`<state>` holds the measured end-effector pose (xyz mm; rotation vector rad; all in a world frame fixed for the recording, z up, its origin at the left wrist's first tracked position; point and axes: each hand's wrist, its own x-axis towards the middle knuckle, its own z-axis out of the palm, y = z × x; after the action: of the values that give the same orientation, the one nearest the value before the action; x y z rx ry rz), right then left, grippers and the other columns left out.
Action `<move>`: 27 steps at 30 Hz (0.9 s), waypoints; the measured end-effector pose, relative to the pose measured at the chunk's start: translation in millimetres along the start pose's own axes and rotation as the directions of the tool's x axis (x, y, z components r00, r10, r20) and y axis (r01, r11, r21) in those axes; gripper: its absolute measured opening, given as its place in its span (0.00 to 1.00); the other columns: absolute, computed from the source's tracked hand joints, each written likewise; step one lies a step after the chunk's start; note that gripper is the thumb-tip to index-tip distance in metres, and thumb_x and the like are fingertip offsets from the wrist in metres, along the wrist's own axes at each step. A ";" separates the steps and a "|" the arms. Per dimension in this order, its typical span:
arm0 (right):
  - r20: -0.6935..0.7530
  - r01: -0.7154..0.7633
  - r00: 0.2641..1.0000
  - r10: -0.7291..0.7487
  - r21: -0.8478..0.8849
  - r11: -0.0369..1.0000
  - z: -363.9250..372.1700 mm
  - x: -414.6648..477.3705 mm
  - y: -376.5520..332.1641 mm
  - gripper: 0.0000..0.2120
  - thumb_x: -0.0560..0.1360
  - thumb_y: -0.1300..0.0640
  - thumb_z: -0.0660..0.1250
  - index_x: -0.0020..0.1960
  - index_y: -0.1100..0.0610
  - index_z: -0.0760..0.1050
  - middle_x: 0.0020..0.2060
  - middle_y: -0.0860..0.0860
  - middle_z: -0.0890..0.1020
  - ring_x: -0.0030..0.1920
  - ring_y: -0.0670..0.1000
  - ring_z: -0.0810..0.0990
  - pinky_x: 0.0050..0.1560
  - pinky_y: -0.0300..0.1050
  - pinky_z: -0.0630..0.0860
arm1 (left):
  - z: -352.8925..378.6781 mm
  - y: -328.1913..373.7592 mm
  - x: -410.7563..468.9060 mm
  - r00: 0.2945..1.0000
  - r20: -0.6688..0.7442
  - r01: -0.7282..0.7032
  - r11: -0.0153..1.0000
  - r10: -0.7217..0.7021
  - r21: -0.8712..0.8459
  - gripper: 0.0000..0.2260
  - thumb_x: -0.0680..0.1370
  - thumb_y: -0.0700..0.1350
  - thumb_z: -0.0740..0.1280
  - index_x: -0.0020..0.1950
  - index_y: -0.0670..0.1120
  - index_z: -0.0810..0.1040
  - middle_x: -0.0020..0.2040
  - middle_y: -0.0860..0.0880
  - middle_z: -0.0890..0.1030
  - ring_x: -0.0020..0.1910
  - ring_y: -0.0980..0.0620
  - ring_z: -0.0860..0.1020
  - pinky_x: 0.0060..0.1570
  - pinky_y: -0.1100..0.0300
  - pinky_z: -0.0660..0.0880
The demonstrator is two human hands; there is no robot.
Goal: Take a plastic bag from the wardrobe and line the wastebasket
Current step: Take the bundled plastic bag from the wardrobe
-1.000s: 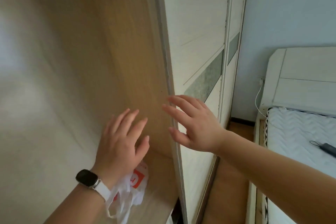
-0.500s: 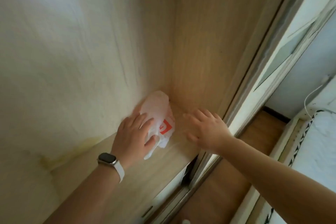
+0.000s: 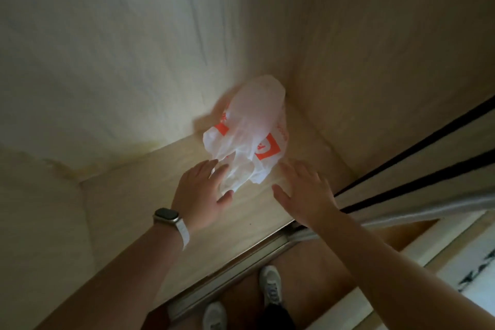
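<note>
Plastic bag (image 3: 249,128) in wardrobe (image 3: 107,61) corner, left hand (image 3: 199,195) at its near edge.

One bag (image 3: 254,126), two hands (image 3: 199,193) (image 3: 304,193), two shoes (image 3: 270,286) (image 3: 214,316)

A crumpled translucent white plastic bag with orange print (image 3: 249,126) lies at frame centre, in the back corner of the pale wooden wardrobe floor (image 3: 128,195). Below it, the left hand (image 3: 201,190), with a white-strapped wristwatch (image 3: 166,215), touches the bag's lower edge with spread fingers. The right hand (image 3: 302,190) is spread flat just beside the bag.
</note>
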<state>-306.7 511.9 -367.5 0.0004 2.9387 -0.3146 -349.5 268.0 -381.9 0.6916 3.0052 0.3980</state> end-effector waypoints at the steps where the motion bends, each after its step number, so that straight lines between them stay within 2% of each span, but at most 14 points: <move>1: 0.004 -0.031 1.000 0.030 0.048 0.998 12.3 8.5 4.4 0.27 0.78 0.38 0.54 0.73 0.46 0.59 0.73 0.48 0.64 0.73 0.52 0.61 0.69 0.54 0.63 | 13.9 -2.1 7.4 1.000 0.007 0.016 0.999 -0.016 -0.031 0.23 0.71 0.56 0.65 0.64 0.49 0.73 0.62 0.45 0.77 0.62 0.43 0.74 0.57 0.47 0.74; 3: 0.017 -0.091 0.996 0.090 0.128 0.988 37.8 23.0 12.5 0.27 0.78 0.39 0.55 0.74 0.47 0.59 0.74 0.48 0.63 0.73 0.53 0.60 0.70 0.54 0.62 | 45.0 -4.9 20.2 0.999 0.012 0.045 0.995 -0.044 -0.091 0.22 0.71 0.55 0.65 0.62 0.47 0.75 0.60 0.45 0.78 0.59 0.42 0.76 0.54 0.48 0.75; 5: 0.024 -0.132 0.991 0.130 0.167 0.977 64.7 35.7 20.1 0.28 0.78 0.39 0.55 0.74 0.47 0.59 0.74 0.48 0.63 0.73 0.52 0.59 0.71 0.54 0.62 | 79.0 -6.8 31.2 0.997 0.022 0.071 0.992 -0.069 -0.102 0.23 0.72 0.55 0.65 0.63 0.45 0.75 0.61 0.44 0.78 0.59 0.42 0.75 0.54 0.47 0.76; 8: 0.031 -0.181 0.983 0.179 0.201 0.963 102.5 52.6 31.6 0.28 0.77 0.39 0.57 0.74 0.47 0.60 0.74 0.48 0.63 0.73 0.52 0.59 0.70 0.53 0.61 | 126.1 -10.9 49.5 0.994 0.020 0.106 0.991 -0.105 -0.080 0.28 0.72 0.58 0.66 0.69 0.46 0.71 0.68 0.42 0.72 0.66 0.41 0.70 0.60 0.45 0.72; 12: 0.055 -0.219 0.976 0.212 0.208 0.953 142.3 74.2 46.8 0.28 0.78 0.39 0.56 0.75 0.47 0.58 0.75 0.48 0.62 0.73 0.51 0.58 0.70 0.52 0.60 | 166.3 -15.5 86.0 0.990 0.046 0.134 0.990 -0.132 -0.040 0.44 0.67 0.65 0.69 0.77 0.51 0.54 0.78 0.41 0.54 0.76 0.40 0.53 0.71 0.42 0.56; 14: 0.050 -0.235 0.972 0.230 0.206 0.950 158.4 84.4 53.5 0.28 0.78 0.39 0.55 0.75 0.47 0.58 0.75 0.49 0.62 0.73 0.52 0.59 0.70 0.52 0.61 | 183.0 -18.6 109.5 0.987 0.077 0.139 0.990 -0.138 -0.009 0.50 0.65 0.68 0.68 0.78 0.54 0.44 0.79 0.43 0.45 0.77 0.42 0.44 0.73 0.41 0.47; 16: 0.054 -0.246 0.969 0.240 0.195 0.950 172.6 93.7 60.0 0.28 0.78 0.39 0.55 0.75 0.47 0.58 0.75 0.49 0.62 0.73 0.52 0.59 0.70 0.52 0.61 | 200.4 -22.7 131.9 0.984 0.114 0.136 0.991 -0.136 0.006 0.54 0.63 0.72 0.68 0.77 0.57 0.38 0.79 0.44 0.39 0.77 0.43 0.39 0.72 0.41 0.42; 20: 0.059 -0.249 0.968 0.242 0.182 0.951 192.8 110.1 70.0 0.28 0.79 0.39 0.55 0.75 0.49 0.59 0.75 0.50 0.62 0.73 0.52 0.59 0.70 0.52 0.62 | 235.3 -30.5 161.0 0.978 0.207 0.036 0.999 -0.037 0.009 0.57 0.61 0.76 0.66 0.77 0.56 0.37 0.79 0.46 0.42 0.77 0.43 0.41 0.74 0.39 0.45; 23: 0.019 -0.235 0.972 0.236 0.201 0.951 206.8 119.9 74.7 0.28 0.78 0.39 0.55 0.74 0.50 0.62 0.74 0.51 0.65 0.72 0.53 0.63 0.68 0.53 0.65 | 259.5 -36.2 171.8 0.961 0.277 -0.013 1.000 0.011 0.006 0.55 0.61 0.77 0.65 0.77 0.57 0.39 0.79 0.48 0.45 0.77 0.44 0.44 0.74 0.40 0.47; 25: -0.009 -0.228 0.972 0.235 0.211 0.951 215.1 126.8 79.5 0.29 0.77 0.39 0.55 0.73 0.51 0.63 0.72 0.53 0.68 0.70 0.54 0.65 0.66 0.53 0.68 | 274.1 -40.6 176.6 0.958 0.288 -0.018 1.000 0.016 0.004 0.54 0.62 0.75 0.66 0.77 0.55 0.42 0.79 0.47 0.51 0.77 0.42 0.51 0.73 0.41 0.53; 27: -0.031 -0.233 0.969 0.246 0.228 0.945 220.9 133.3 85.3 0.29 0.76 0.38 0.54 0.72 0.51 0.65 0.70 0.53 0.70 0.68 0.54 0.68 0.64 0.53 0.71 | 285.8 -44.6 178.3 0.970 0.241 -0.017 1.000 0.019 -0.010 0.52 0.63 0.72 0.68 0.77 0.52 0.48 0.74 0.47 0.62 0.72 0.42 0.62 0.69 0.44 0.61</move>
<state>-395.3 546.3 -622.0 0.4013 2.8998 -0.6123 -503.8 375.3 -665.0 0.7109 2.7692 0.3012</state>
